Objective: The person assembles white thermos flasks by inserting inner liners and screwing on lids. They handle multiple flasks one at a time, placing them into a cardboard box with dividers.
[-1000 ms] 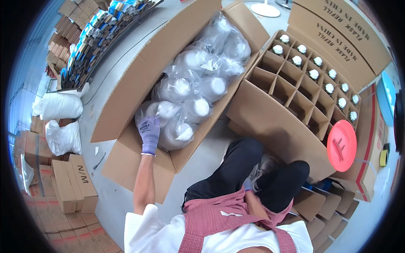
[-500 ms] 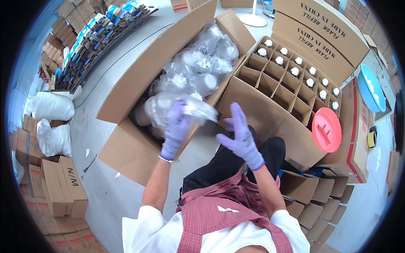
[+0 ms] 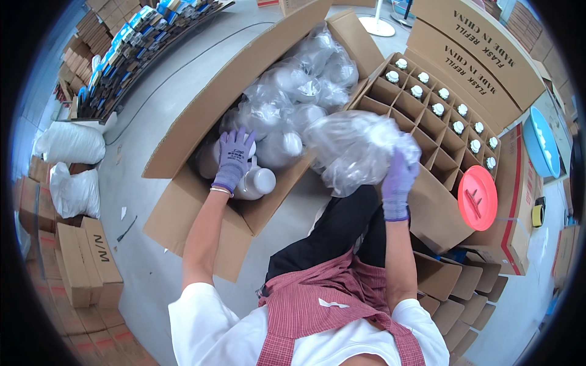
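1. Grey floor [image 3: 152, 110] carries a big carton [image 3: 201, 201] at frame centre.
2. Left hand [image 3: 234, 160] fingers grasp a white flask [image 3: 256, 182] inside the carton.
3. Right hand [image 3: 398, 180] fingers clench a crumpled plastic bag [image 3: 351, 146], centre right, above a divided box [image 3: 427, 207].

The left hand [image 3: 234, 160] grips a white flask [image 3: 255, 181] inside the open box [image 3: 201, 116] of bagged flasks. Right of that box, the right hand [image 3: 400, 177] holds a crumpled clear bag [image 3: 354, 146] beside the divided carton [image 3: 427, 122].

Orange round lid [image 3: 477, 197], blue basin [image 3: 542, 144], white sacks [image 3: 69, 143], tape roll [image 3: 538, 215]
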### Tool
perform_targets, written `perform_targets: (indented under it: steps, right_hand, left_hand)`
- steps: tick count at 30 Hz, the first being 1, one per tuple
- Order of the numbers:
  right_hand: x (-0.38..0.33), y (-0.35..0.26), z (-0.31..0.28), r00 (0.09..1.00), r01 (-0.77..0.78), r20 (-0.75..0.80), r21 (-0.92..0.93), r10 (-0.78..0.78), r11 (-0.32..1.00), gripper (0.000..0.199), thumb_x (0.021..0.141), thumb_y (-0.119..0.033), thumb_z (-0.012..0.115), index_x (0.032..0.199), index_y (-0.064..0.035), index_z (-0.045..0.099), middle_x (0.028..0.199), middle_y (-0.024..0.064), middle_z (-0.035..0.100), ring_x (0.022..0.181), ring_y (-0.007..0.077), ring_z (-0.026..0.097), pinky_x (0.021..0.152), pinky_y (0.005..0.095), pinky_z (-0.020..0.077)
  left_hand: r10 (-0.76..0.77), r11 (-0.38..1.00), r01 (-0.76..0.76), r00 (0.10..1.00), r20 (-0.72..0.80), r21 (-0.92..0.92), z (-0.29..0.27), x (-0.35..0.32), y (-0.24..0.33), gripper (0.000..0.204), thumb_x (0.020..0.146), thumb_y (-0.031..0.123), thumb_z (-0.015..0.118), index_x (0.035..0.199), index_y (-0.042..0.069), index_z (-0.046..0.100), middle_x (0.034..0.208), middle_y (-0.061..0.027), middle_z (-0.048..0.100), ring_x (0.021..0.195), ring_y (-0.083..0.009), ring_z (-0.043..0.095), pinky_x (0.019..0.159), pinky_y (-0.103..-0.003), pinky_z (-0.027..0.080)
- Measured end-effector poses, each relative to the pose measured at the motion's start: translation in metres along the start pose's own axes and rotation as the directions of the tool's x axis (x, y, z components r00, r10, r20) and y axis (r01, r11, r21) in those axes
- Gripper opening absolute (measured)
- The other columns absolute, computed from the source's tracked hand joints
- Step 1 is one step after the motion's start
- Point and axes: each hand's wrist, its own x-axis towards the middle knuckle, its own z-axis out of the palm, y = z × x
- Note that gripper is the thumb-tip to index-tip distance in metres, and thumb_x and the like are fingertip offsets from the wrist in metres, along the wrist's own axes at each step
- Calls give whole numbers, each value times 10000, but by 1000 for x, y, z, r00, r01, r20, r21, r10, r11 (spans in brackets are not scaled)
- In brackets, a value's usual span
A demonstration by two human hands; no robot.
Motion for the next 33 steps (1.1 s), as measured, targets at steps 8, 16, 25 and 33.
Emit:
perform_targets:
  steps: [8,16,25,33]
  right_hand:
    - [-17,14,79,972,92,220,-67,-75,994,456,915,68,499,1368,26,529,1332,93,590,1230,183,551,1088,315,396]
    - [-37,-8,200,733,619,420,-89,-535,780,423,811,-33,652,1225,-32,568,1446,193,457,1368,347,397,1141,421,296]
    - [17,-42,60,649,754,395,-444,-650,484,371,786,-71,645,1156,-46,630,1402,193,515,1304,387,467,1061,462,374]
    - [-30,-92,-210,845,369,197,-887,-497,276,372,781,-71,664,1149,-33,629,1364,219,537,1306,391,481,1095,451,373]
  left_hand:
    - [34,998,-47,956,-291,-37,-157,-11,36,804,605,221,829,1356,247,546,1303,-80,485,1196,-337,464,991,-484,389]
    - [-707,96,-72,697,-119,-993,-201,-115,34,739,948,388,567,1504,-26,311,1483,-153,410,1352,-262,416,1070,-382,408]
    - [-83,-766,306,824,560,-565,-106,-101,153,608,1005,550,424,1459,146,443,1410,-47,512,1301,-226,496,1016,-415,447]
    - [60,-701,360,890,452,-615,-107,-65,209,668,1013,536,411,1492,72,375,1440,-96,490,1342,-258,467,1113,-406,381]
